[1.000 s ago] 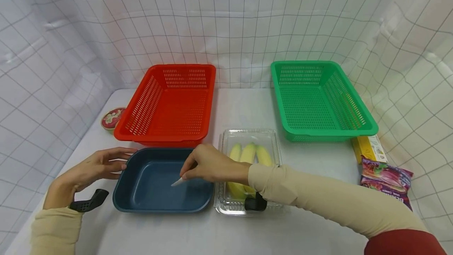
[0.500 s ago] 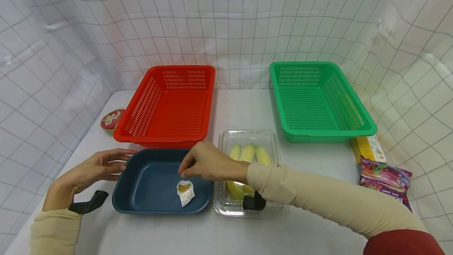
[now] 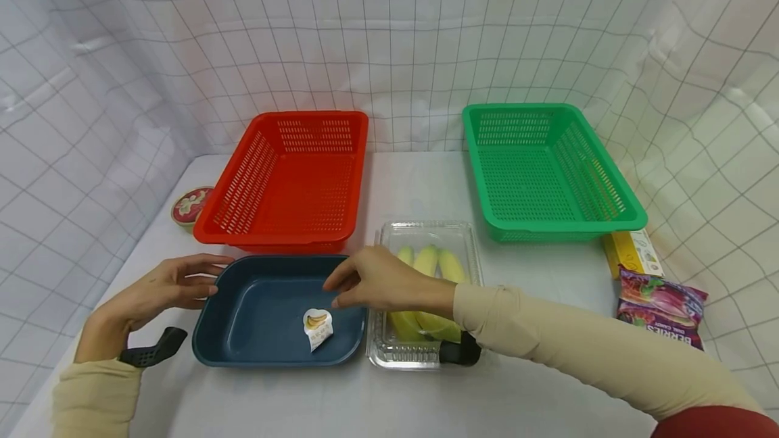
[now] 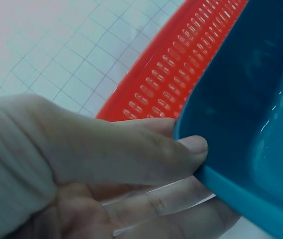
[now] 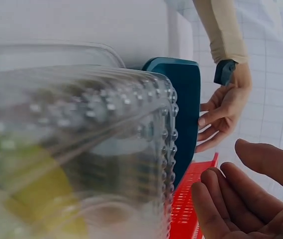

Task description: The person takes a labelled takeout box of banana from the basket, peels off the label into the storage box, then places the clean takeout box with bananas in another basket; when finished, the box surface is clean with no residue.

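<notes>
A blue tray [image 3: 268, 316] stands at the front left of the table. My left hand [image 3: 176, 286] holds it by its left rim; in the left wrist view the thumb [image 4: 196, 145] laps over the rim and the other fingers lie outside. Inside the tray, toward its right, lies a small white paper label [image 3: 318, 328] with a banana picture. Over the tray's right rim hovers my right hand [image 3: 389, 280], fingers relaxed and thumb apart, holding nothing. Under that forearm is a clear plastic clamshell box [image 3: 426, 230] with several yellow bananas [image 3: 428, 263], partly hidden.
Behind the tray stands a red basket [image 3: 316, 181], with a round tin [image 3: 191, 206] at its left. A green basket [image 3: 529, 184] is at the back right. Beside it lie a yellow box [image 3: 629, 253] and a purple candy bag [image 3: 660, 306].
My right hand has let go of the white label, which dropped flat into the blue tray. That hand then moved a little right. My left hand has stayed at the tray's rim.
</notes>
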`<state>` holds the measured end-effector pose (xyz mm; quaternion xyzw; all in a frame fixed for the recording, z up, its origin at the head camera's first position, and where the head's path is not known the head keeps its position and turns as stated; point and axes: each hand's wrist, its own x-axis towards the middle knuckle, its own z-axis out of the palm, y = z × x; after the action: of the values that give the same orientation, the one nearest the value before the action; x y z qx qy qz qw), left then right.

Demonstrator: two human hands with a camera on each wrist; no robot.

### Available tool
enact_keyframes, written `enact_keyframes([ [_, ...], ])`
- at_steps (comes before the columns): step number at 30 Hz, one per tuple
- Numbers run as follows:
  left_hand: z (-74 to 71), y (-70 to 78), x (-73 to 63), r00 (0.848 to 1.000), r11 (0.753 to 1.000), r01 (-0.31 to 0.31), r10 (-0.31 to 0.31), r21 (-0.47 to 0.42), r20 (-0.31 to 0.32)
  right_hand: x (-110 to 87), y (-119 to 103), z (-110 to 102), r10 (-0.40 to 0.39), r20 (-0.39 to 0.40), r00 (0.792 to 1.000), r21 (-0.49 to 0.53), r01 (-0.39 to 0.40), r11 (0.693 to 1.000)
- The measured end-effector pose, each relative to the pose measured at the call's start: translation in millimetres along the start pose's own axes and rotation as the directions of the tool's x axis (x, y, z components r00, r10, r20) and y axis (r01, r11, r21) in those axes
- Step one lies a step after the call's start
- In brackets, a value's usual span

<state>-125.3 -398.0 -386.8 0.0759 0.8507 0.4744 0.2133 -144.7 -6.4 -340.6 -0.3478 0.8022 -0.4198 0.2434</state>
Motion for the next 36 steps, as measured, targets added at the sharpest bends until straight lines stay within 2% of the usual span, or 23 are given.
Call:
enact_keyframes([
  [10,-4.5,-0.1,-2.3,1.0,1.0,0.014,-0.013,0.014,-0.018,-38.8,15.4,-15.9,-0.005,-0.061,0.998,0.102,0.011,0.995],
  [13,-8.1,-0.2,-4.1,0.999,1.0,0.027,-0.026,0.016,-0.024,-50.5,20.8,-19.0,0.01,-0.085,0.996,0.099,-0.002,0.995],
  [20,-19.3,-3.0,-10.1,0.997,0.997,0.064,-0.062,0.039,-0.046,-74.6,30.0,-26.6,0.059,-0.12,0.991,0.161,-0.039,0.986],
  [25,-24.1,-7.8,-15.0,0.997,0.997,0.062,-0.06,0.042,-0.047,-86.8,36.9,-32.9,0.078,-0.125,0.989,0.208,-0.051,0.977],
  [32,-23.2,-4.0,-14.2,0.996,0.996,0.076,-0.074,0.041,-0.046,-96.7,43.7,-36.8,0.087,-0.143,0.986,0.27,-0.045,0.962],
  [34,-21.8,-1.1,-14.7,0.996,0.994,0.07,-0.065,0.079,-0.064,-99.6,45.9,-38.1,0.089,-0.166,0.982,0.283,-0.039,0.958],
  [36,-19.4,3.8,-15.7,0.993,0.986,0.066,-0.05,0.15,-0.108,-102.2,48.0,-40.6,0.089,-0.206,0.975,0.285,-0.027,0.958],
])
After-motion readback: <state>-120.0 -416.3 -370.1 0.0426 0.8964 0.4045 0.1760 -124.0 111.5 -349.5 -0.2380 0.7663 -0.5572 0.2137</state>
